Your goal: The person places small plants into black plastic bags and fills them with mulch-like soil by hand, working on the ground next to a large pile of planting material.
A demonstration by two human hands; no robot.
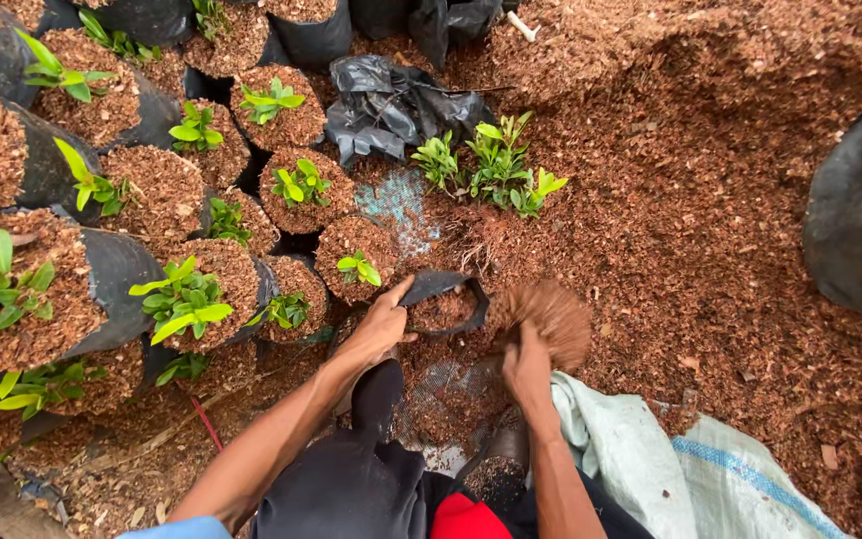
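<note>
Outdoors, the left hand (381, 324) grips the rim of a small black grow bag (443, 304), while the right hand (529, 367) clutches a scoop of reddish-brown husk (551, 311) beside it.

We have just one view here, from the camera on the person's head, and it looks almost straight down. The forearms run up from the bottom edge, so we sit right behind and above the hands, close in. The left hand (381, 324) and the right hand (529, 367) fall just below mid-frame. Leftward the view takes in rows of filled black bags (117, 265), rightward loose brown growing mix (710, 220), all seen from overhead. There is no second view to compare.
</note>
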